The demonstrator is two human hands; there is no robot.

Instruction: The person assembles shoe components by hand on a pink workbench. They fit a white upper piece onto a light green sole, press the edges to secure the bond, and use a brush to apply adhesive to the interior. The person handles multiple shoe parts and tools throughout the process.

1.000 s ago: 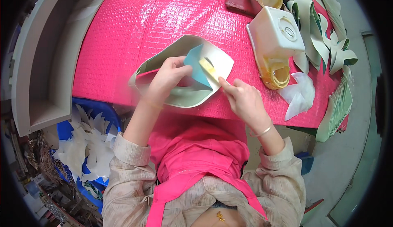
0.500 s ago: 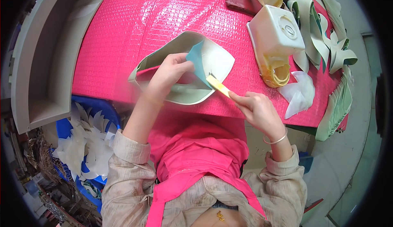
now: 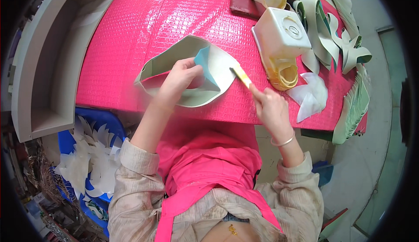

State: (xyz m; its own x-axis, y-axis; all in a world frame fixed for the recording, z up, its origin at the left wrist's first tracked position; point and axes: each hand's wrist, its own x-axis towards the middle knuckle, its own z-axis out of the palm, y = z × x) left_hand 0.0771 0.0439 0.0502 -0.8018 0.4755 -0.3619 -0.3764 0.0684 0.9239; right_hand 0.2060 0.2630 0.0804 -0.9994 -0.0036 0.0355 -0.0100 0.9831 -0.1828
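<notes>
A pale greenish-white sheet piece, curved and folded open, lies on the pink table cover. My left hand is closed on its blue lining flap, pulling the flap up from the pale inner face. In my right hand is a flat brush with a yellowish handle, pinched by the fingers. Its dark tip is at the right edge of the pale piece; whether it touches cannot be made out. Right of the brush stands a white plastic container with an amber, glue-crusted opening.
Translucent white pieces lie right of the container. Curled pale-green strips and a fanned stack line the right edge. A grey shelf box bounds the left. Below it, a blue bin holds white cut pieces.
My right hand has moved the brush up and right, from beside the blue flap to the piece's right edge. My left hand keeps its hold. The view has shifted slightly.
</notes>
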